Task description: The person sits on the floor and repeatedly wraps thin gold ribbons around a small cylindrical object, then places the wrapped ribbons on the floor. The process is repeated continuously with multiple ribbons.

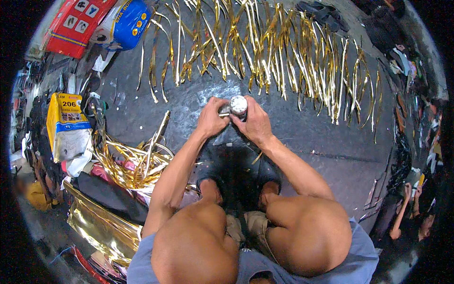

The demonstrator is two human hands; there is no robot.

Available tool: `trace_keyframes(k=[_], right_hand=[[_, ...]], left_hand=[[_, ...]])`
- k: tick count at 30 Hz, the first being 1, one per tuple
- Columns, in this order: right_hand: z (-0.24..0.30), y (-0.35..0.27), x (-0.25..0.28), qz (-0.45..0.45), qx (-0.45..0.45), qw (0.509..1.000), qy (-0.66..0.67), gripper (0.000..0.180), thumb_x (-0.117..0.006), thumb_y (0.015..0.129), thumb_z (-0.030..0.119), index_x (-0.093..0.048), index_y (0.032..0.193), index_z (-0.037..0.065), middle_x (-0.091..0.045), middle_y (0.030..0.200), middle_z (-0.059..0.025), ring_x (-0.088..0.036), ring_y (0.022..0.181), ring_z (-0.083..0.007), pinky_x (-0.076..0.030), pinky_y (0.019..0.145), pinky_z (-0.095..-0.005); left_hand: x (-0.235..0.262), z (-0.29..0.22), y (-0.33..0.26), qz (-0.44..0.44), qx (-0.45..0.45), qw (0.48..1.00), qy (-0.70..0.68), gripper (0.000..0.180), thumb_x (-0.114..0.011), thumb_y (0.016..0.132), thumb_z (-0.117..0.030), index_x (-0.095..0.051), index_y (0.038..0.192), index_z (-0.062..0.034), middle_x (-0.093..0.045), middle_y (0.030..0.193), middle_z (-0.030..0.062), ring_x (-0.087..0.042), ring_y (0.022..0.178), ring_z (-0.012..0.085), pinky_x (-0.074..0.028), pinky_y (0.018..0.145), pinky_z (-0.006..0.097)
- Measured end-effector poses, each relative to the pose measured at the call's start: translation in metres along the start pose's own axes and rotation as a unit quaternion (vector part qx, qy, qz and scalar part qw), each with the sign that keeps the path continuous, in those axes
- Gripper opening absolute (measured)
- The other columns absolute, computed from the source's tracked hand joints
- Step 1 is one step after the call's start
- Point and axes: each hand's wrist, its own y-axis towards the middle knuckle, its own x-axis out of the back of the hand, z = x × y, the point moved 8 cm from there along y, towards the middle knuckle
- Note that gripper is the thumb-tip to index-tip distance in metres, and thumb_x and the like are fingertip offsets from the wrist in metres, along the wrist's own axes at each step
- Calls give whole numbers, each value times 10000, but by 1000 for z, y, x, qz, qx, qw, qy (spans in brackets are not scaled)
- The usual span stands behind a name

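Note:
Both my hands meet at the middle, above the dark work surface (pixel 184 128). My right hand (pixel 256 122) is closed round a small cylindrical container with a whitish, stained round top (pixel 238 103). Beside it, my left hand (pixel 213 117) has its fingers bent together against the container's left side. A small pale piece shows at those left fingertips, too small to name. Long gold, shiny strips (pixel 283 57) lie spread in a row beyond my hands, apart from them. Whitish smears mark the surface around the container.
To my left lie a tangled heap of gold strips (pixel 137 163) and a gold sheet (pixel 101 220). A yellow can (pixel 71 125), a blue container (pixel 127 23) and a red box (pixel 75 23) stand farther left. Another person's hands (pixel 411 191) appear at the right rim.

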Motion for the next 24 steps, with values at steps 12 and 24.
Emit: trace_keyframes(k=[12, 24], right_hand=[[-125, -6, -29, 58, -310, 940, 128, 499, -763, 746, 89, -562, 1198, 18, -697, 990, -139, -676, 908, -277, -534, 844, -380], [-80, -6, 29, 22, -429, 690, 583, 166, -666, 912, -22, -554, 1026, 24, -633, 902, -86, -647, 786, -174, -557, 672, -289]], left_hand=[[-7, -49, -3, 5, -78, 992, -99, 611, -846, 714, -68, -592, 1268, -35, -688, 1192, 163, -676, 1121, 311, -534, 973, 393], [-7, -51, -4, -7, -114, 992, -55, 523, -822, 738, -84, -596, 1205, -20, -669, 1128, 178, -650, 1080, 390, -528, 907, 426]])
